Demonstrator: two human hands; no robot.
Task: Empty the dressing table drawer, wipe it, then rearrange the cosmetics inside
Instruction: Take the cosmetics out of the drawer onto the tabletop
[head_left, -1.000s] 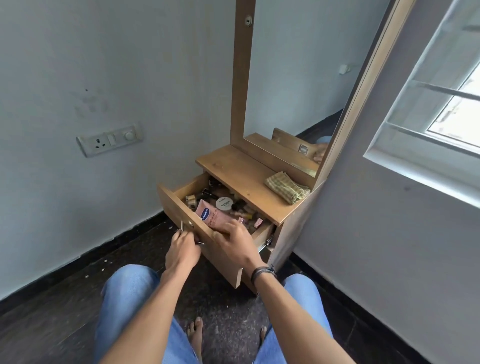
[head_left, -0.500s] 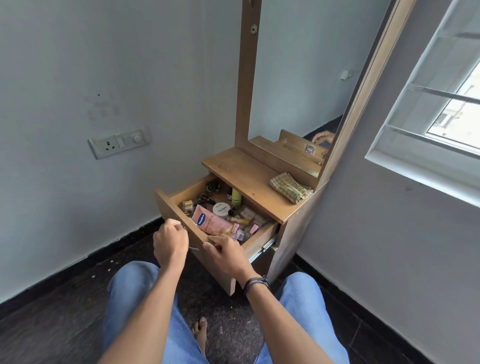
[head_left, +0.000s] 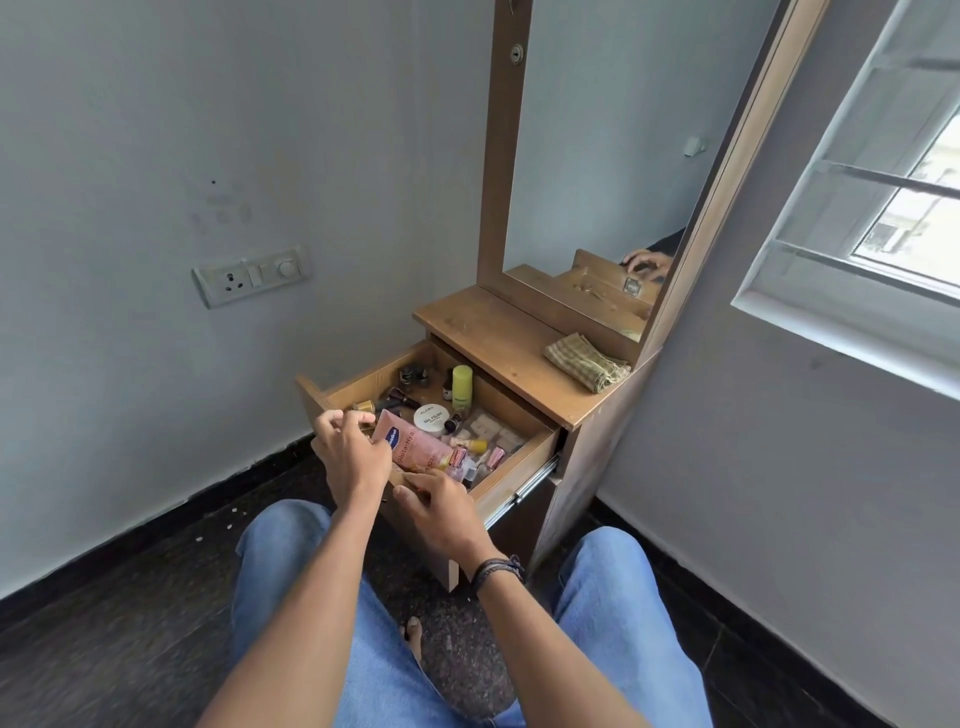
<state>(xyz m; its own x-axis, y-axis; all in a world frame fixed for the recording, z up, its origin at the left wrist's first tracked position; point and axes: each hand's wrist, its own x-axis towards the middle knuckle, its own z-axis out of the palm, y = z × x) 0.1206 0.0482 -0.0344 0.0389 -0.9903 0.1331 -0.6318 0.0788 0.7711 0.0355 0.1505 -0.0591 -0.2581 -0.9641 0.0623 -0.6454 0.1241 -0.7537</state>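
The dressing table's wooden drawer stands pulled out, full of cosmetics: a pink tube, a white round jar, a yellow-green bottle and several small bottles and jars. My left hand hangs over the drawer's front left corner. Its fingers curl down at the pink tube's end, and whether they hold it is hidden. My right hand grips the drawer's front rim near its middle, fingers curled over the edge.
A folded checked cloth lies on the table top below the mirror. A wall socket is at the left, a window at the right. My jeans-clad knees flank the drawer on a dark floor.
The drawer has slid further out. My left hand left the front handle and rose over the front left corner, above the pink tube. My right hand stayed on the front rim.
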